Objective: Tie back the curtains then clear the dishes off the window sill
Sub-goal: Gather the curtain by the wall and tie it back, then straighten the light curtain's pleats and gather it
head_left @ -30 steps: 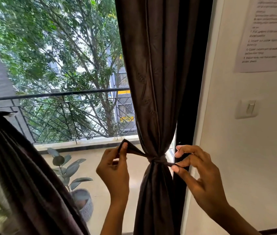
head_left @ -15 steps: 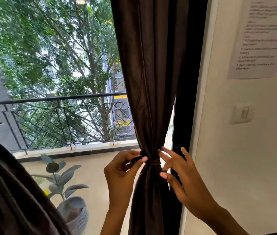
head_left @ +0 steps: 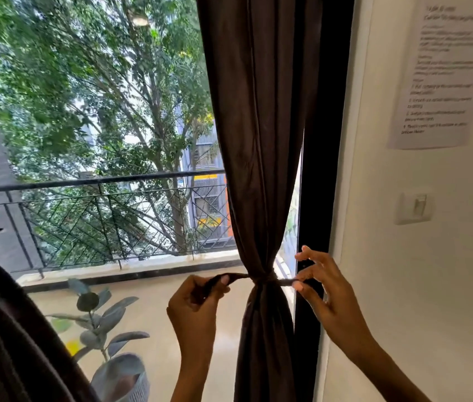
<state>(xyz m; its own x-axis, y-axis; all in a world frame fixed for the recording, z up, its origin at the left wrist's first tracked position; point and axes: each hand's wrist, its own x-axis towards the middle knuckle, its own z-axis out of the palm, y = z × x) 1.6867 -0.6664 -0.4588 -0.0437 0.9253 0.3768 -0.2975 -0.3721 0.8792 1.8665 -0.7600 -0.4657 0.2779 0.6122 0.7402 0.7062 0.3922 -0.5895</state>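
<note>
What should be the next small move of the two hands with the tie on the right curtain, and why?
Probably cross the two ends and knot them. The tie-back already cinches the right curtain into a narrow waist, the left hand pinches one end and the right hand the other, both pulled out sideways. No finished knot or bow shows, so the band would likely slip if released.

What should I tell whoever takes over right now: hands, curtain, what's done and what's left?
Left hand pinches one end of the tie-back; right hand pinches the other end, both ends pulled out sideways.
The tie-back is cinched round the right curtain, gathered beside the window frame.
The left curtain is only partly in view, so its tie is unclear.
Left: secure this knot, then clear the dishes; no sill or dishes are in view.
</note>
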